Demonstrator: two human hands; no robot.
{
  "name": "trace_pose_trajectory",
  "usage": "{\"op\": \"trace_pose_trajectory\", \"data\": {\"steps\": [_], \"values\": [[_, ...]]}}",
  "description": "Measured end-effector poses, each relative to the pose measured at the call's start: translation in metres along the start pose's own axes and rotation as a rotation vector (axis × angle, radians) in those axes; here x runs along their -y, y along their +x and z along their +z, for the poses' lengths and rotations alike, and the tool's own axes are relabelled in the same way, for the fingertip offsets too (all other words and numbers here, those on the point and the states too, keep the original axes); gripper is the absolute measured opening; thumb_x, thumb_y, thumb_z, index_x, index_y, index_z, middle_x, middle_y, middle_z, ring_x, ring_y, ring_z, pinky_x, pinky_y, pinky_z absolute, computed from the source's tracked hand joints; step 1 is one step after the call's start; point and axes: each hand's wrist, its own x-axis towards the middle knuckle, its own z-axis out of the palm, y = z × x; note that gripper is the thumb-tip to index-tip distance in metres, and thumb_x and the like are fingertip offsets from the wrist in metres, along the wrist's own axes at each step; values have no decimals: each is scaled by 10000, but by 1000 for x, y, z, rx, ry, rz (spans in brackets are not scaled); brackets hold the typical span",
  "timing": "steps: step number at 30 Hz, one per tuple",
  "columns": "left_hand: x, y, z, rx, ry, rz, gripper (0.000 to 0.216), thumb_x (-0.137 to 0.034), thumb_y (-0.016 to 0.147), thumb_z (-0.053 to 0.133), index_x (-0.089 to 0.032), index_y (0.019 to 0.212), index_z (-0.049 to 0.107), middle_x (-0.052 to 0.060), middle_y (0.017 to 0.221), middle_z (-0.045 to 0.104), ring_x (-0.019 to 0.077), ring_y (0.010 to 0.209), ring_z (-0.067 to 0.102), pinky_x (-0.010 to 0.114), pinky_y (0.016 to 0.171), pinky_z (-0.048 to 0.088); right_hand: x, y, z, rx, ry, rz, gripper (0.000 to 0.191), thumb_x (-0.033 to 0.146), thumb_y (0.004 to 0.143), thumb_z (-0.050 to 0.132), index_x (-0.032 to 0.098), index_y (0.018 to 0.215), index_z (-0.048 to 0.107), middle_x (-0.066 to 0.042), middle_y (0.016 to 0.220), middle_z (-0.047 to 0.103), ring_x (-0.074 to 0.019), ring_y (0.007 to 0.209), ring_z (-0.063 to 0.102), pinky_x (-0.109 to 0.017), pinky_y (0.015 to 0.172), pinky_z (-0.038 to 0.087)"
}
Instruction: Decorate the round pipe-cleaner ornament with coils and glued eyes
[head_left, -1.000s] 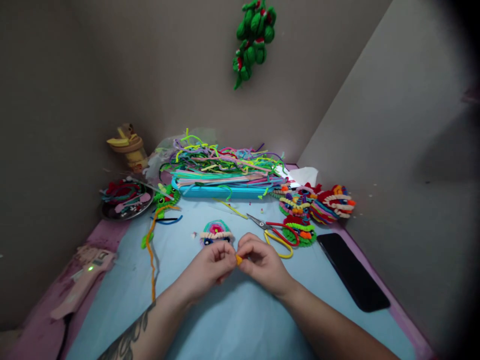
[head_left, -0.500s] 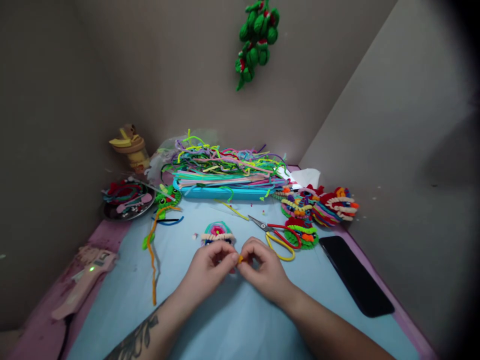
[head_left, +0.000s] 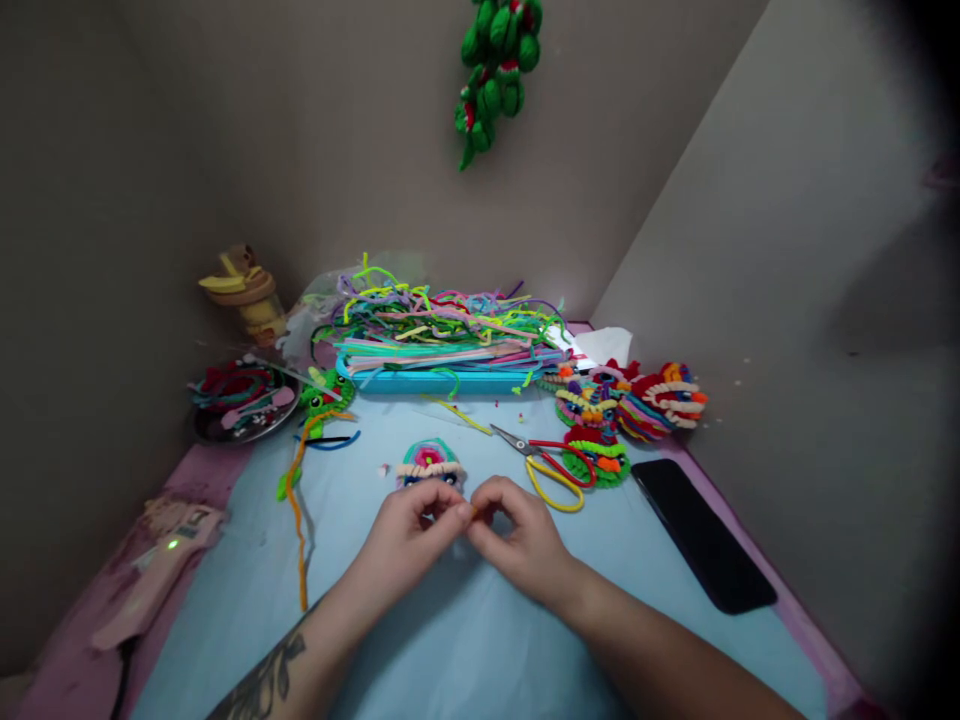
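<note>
My left hand [head_left: 421,528] and my right hand [head_left: 519,538] meet at the fingertips over the blue-covered table. Both pinch a small orange piece of pipe cleaner [head_left: 473,511], mostly hidden by the fingers. Just beyond them lies a pipe-cleaner figure [head_left: 429,462] with a teal and pink top, a cream band and dark eyes, its lower part out of sight behind my left hand. Scissors [head_left: 547,462] with one red and one yellow handle lie to the right of it. A long orange pipe cleaner [head_left: 297,515] stretches along the left side.
A blue tray [head_left: 450,383] heaped with pipe cleaners stands at the back. On the right are several colourful pipe-cleaner figures [head_left: 596,458] and a black phone [head_left: 705,535]. A metal bowl [head_left: 289,410], a pink glue gun [head_left: 161,580] and a green figure [head_left: 330,395] sit on the left.
The view has shifted slightly, so everything sits a little further left and up. Less of the orange piece shows between my fingertips; both hands keep their pinch.
</note>
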Motion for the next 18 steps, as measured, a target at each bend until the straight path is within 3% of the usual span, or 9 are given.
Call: {"op": "trace_pose_trajectory", "data": {"steps": [4,11,18], "values": [[0,0,-1,3,41,25,255,-367,830,546,-140,736,613,48,726,619,165,694,556,257,632,414,1,2,-2,-14,-33,-39,47,171,819,609,200,848,586,12,702,579,-118,647,553,-230,620,444],[1,0,1,-4,21,23,289,-386,837,515,-170,645,496,-28,602,425,109,570,380,222,523,304,4,1,-3,-42,-49,-50,49,163,802,621,196,777,594,18,663,589,-109,612,558,-219,597,435],[1,1,2,71,-59,-16,336,-451,842,504,-177,652,459,-43,585,386,98,540,339,217,497,278,3,1,-4,-30,-18,-6,53,158,799,580,189,761,600,11,668,588,-112,622,544,-219,593,425]]}}
